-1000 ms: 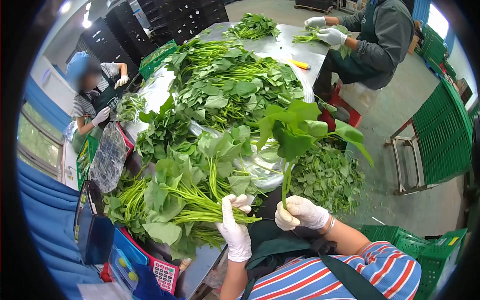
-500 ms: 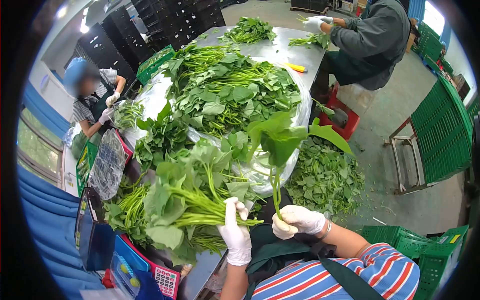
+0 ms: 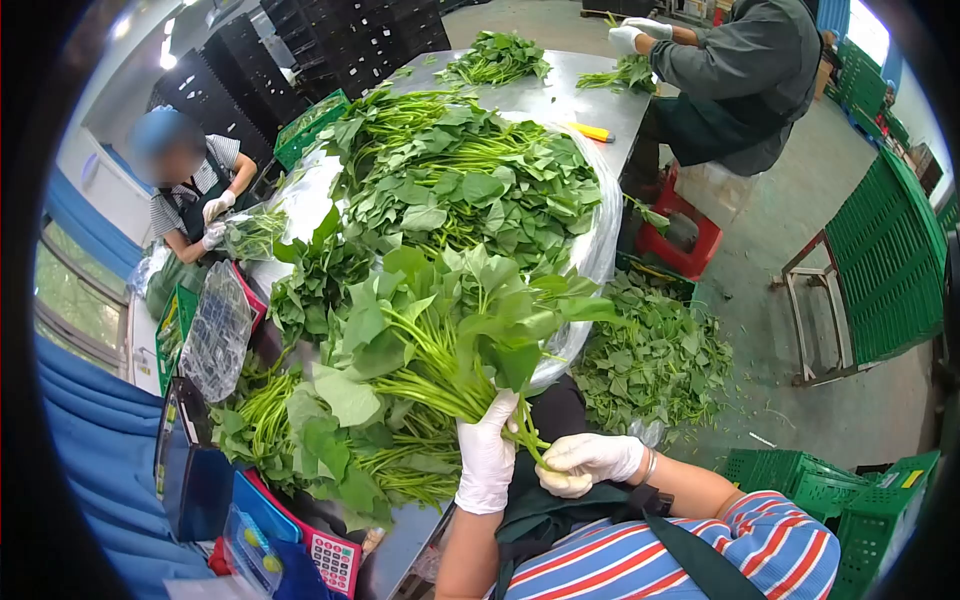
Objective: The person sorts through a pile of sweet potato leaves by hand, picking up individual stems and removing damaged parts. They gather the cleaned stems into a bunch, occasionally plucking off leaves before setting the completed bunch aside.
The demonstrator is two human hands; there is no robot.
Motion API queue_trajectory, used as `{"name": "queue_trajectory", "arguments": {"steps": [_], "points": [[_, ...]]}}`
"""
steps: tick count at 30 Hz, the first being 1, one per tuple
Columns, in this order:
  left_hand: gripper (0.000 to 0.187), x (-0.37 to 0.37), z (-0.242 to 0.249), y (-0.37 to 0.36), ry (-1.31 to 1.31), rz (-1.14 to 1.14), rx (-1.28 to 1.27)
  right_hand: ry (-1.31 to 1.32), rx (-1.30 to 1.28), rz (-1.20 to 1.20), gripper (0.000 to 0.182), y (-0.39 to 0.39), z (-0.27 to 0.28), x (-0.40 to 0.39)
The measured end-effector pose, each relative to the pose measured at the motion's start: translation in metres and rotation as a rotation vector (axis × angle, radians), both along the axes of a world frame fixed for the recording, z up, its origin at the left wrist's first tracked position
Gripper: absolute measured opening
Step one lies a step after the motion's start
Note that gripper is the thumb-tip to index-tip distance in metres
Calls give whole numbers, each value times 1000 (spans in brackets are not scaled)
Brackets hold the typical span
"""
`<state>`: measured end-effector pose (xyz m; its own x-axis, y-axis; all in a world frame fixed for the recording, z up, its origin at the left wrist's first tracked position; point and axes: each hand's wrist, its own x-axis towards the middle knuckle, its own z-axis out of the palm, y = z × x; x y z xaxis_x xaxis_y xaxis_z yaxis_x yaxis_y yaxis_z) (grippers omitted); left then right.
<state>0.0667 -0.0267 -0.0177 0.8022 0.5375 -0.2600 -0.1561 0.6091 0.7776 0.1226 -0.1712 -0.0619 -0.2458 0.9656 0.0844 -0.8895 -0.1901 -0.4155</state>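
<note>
My left hand (image 3: 487, 455), in a white glove, grips a thick bunch of leafy green stems (image 3: 440, 335) by its lower stalks, leaves fanning up and left over the steel table (image 3: 560, 95). My right hand (image 3: 588, 462), also gloved, pinches the stem ends at the base of the same bunch, right beside the left hand. A large heap of loose greens (image 3: 460, 185) lies on clear plastic just beyond the bunch. More bundled greens (image 3: 270, 410) lie on the table to the left.
A pile of discarded leaves (image 3: 655, 360) covers the floor to the right. Green crates (image 3: 880, 260) stand at right and lower right. A calculator (image 3: 330, 555) and scale sit near left. One person (image 3: 190, 190) works at left, another (image 3: 740, 70) at the far end.
My right hand has brought the single stalk it held upright over to the left, joining it to the bunch in my left hand. The bunch has been raised and turned more upright.
</note>
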Motion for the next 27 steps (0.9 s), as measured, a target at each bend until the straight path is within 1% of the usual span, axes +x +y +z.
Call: {"name": "queue_trajectory", "arguments": {"steps": [1, 3, 5, 6, 8, 9, 11, 12, 13, 15, 17, 19, 22, 23, 25, 27], "points": [[29, -1, 1, -1, -3, -7, 19, 0, 1, -2, 36, 0, 3, 1], [30, -2, 5, -3, -5, -17, 38, -288, -89, -21, 38, 0, 12, 6], [30, -2, 13, -7, 62, -2, 68, -301, -83, -12, 40, 0, 12, 11], [30, -2, 14, -7, 67, -2, 67, -358, -77, -6, 41, -1, 15, 13], [26, -3, 15, -6, 74, -77, 70, -454, -71, 42, 41, -3, 15, 18], [26, -5, 14, -7, 79, -74, 68, -450, -72, 46, 41, -4, 20, 21], [23, -5, 11, -7, 78, -60, 94, -769, -172, 28, 39, -8, 42, 31], [22, -6, 7, -4, 77, -63, 121, -1015, -231, -81, 39, -10, 50, 36], [22, -6, 3, -4, 80, -61, 122, -1081, -418, -270, 34, -11, 60, 38], [23, -6, -1, -2, 72, 0, 157, -1297, -442, -725, 24, -6, 57, 44], [24, -4, 5, -5, 69, -16, 141, -1194, -462, -825, 19, -2, 68, 44], [27, -2, 10, -10, 81, 21, 120, -1297, -333, -867, 21, 6, 72, 40], [30, 2, 15, -14, 67, 44, 124, -1313, -352, -873, 26, 14, 71, 31], [31, 2, 16, -15, 60, 75, 127, -1264, -369, -886, 24, 15, 68, 29], [30, -3, 13, -11, 65, 51, 158, -1209, -390, -895, 23, 17, 62, 21], [29, -3, 12, -10, 65, 25, 186, -988, -424, -985, 18, 16, 58, 16]]}}
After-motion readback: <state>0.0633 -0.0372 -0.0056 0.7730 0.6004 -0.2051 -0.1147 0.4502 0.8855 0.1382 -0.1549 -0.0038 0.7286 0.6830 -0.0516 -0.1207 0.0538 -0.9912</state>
